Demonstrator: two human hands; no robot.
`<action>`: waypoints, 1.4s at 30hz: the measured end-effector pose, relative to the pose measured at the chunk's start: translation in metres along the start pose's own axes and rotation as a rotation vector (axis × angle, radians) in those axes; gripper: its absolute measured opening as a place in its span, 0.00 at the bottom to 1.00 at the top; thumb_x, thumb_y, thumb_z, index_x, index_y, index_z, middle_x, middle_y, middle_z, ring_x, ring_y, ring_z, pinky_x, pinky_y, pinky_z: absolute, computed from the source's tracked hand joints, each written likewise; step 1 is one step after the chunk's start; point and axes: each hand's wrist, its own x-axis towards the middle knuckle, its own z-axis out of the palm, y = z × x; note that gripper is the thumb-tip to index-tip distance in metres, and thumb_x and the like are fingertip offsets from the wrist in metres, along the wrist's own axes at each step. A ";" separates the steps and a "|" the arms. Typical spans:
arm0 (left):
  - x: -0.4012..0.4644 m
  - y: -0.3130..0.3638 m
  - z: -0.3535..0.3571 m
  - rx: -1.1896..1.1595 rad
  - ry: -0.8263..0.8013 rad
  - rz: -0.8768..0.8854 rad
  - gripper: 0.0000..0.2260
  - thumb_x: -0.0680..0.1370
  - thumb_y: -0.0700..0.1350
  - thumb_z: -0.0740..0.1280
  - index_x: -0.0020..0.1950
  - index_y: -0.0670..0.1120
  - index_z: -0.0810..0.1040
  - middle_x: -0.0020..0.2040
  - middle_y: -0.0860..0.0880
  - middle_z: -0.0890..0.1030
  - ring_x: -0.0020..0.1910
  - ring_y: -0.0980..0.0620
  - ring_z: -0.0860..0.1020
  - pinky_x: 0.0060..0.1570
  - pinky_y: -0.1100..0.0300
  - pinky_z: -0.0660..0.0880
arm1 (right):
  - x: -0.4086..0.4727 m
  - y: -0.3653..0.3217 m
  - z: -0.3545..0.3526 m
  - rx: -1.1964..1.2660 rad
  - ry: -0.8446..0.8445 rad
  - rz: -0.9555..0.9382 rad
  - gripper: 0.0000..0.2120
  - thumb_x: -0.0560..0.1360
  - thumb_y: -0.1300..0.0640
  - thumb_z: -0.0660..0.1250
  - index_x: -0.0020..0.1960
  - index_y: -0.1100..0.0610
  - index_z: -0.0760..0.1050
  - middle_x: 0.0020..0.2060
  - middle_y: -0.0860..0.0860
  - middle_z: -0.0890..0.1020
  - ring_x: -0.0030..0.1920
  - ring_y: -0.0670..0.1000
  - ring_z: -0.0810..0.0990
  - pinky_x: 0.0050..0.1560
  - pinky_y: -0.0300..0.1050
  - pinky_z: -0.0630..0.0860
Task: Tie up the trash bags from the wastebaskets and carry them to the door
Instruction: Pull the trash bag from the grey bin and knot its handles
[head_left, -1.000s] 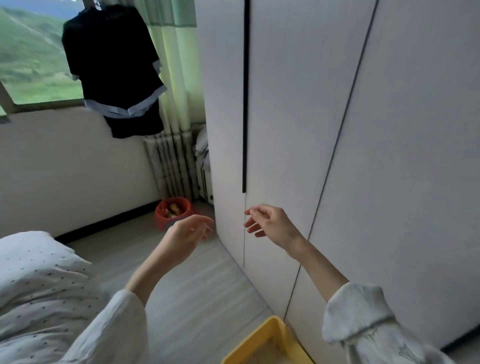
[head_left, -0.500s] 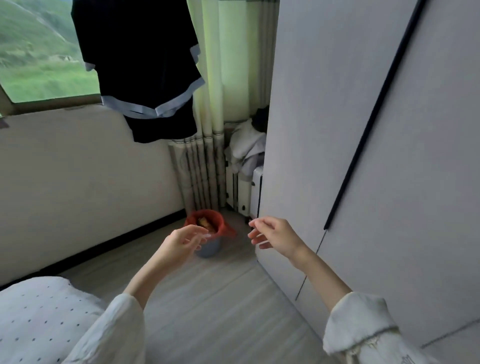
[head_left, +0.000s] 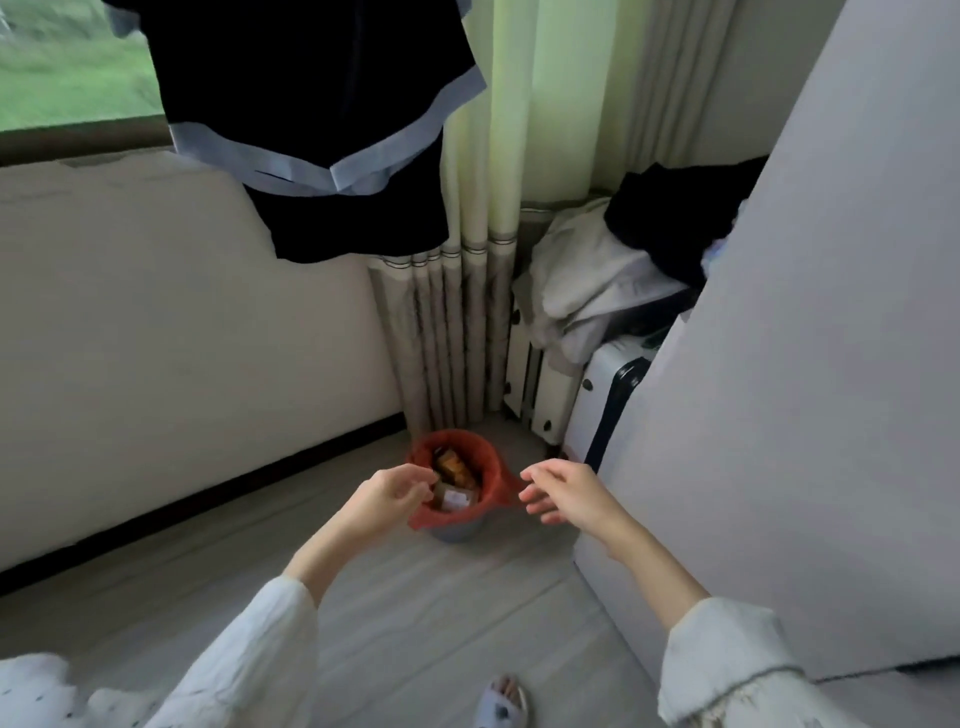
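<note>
A small grey wastebasket (head_left: 457, 532) stands on the floor in the corner, lined with a red trash bag (head_left: 493, 473) folded over its rim. Orange and brown wrappers lie inside. My left hand (head_left: 387, 496) hovers in front of the bag's left rim with curled fingers, holding nothing. My right hand (head_left: 566, 491) is stretched out just right of the bag's rim, fingers apart and empty. I cannot tell whether either hand touches the bag.
A white wardrobe (head_left: 805, 415) rises on the right. Behind the basket are a radiator (head_left: 452, 338), curtains and a white suitcase (head_left: 602, 400) with clothes piled on it. A black garment (head_left: 322, 130) hangs above. Bedding (head_left: 31, 691) shows at bottom left.
I have come closer to the corner, so the wastebasket has grown larger in view. Both hands have moved down and forward to the bag's rim.
</note>
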 end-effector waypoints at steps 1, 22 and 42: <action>0.027 -0.002 0.000 0.004 0.002 -0.005 0.09 0.77 0.42 0.60 0.51 0.51 0.77 0.43 0.49 0.81 0.38 0.53 0.77 0.34 0.71 0.71 | 0.027 -0.001 -0.002 0.003 0.009 0.016 0.10 0.79 0.56 0.56 0.53 0.57 0.75 0.40 0.50 0.80 0.43 0.51 0.79 0.42 0.39 0.76; 0.356 -0.386 0.161 0.178 0.007 -0.244 0.20 0.78 0.42 0.59 0.70 0.44 0.64 0.66 0.42 0.74 0.61 0.41 0.75 0.58 0.53 0.72 | 0.432 0.336 0.135 0.251 0.157 0.545 0.21 0.80 0.52 0.56 0.68 0.63 0.64 0.58 0.61 0.76 0.55 0.59 0.77 0.49 0.50 0.76; 0.482 -0.454 0.168 -0.043 0.656 -0.052 0.09 0.71 0.39 0.67 0.49 0.45 0.82 0.49 0.42 0.83 0.53 0.43 0.79 0.54 0.54 0.74 | 0.560 0.397 0.113 0.922 0.596 0.136 0.16 0.70 0.61 0.69 0.58 0.61 0.77 0.49 0.57 0.81 0.40 0.53 0.79 0.38 0.45 0.77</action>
